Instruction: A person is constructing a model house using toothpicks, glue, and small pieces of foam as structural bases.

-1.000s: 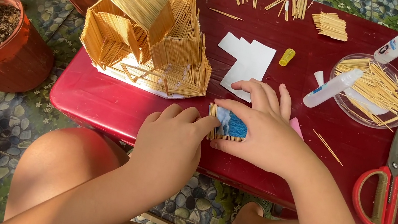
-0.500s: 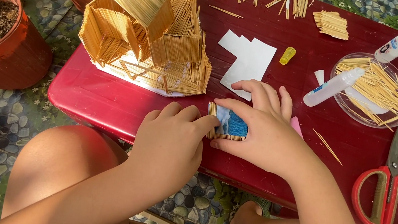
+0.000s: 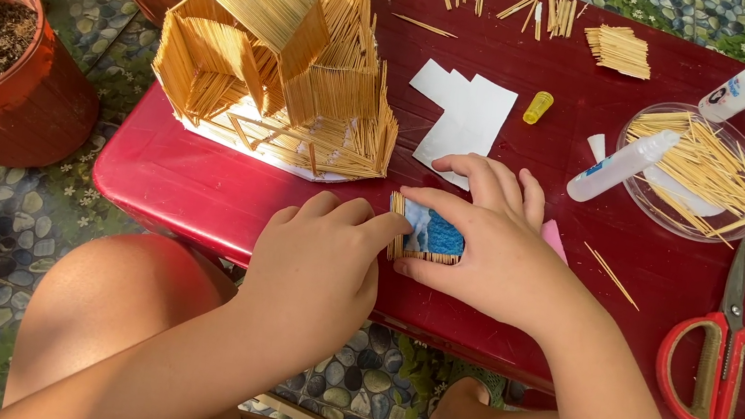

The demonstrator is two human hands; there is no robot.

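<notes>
Nearest the camera, both hands meet over the front edge of the red tabletop [image 3: 203, 198]. Left hand [image 3: 318, 264] is curled, fingertips pressed against the left edge of a small blue card panel [image 3: 431, 234] edged with toothpicks. Right hand [image 3: 491, 243] cups the panel from its right, thumb beneath, index finger laid along the top. The panel lies between the hands, long axis left to right, flat on the surface; both hands touch it, so neither is nearer. Right of the panel: a pink scrap [image 3: 555, 238], red-handled scissors [image 3: 720, 375]. Beyond it: white paper pieces [image 3: 461, 107], a yellow cap [image 3: 538, 107], a white glue bottle [image 3: 622, 164] across a clear dish of toothpicks [image 3: 709, 170]. Behind-left of the panel: a toothpick house [image 3: 279, 46], matte, ribbed, angular.
</notes>
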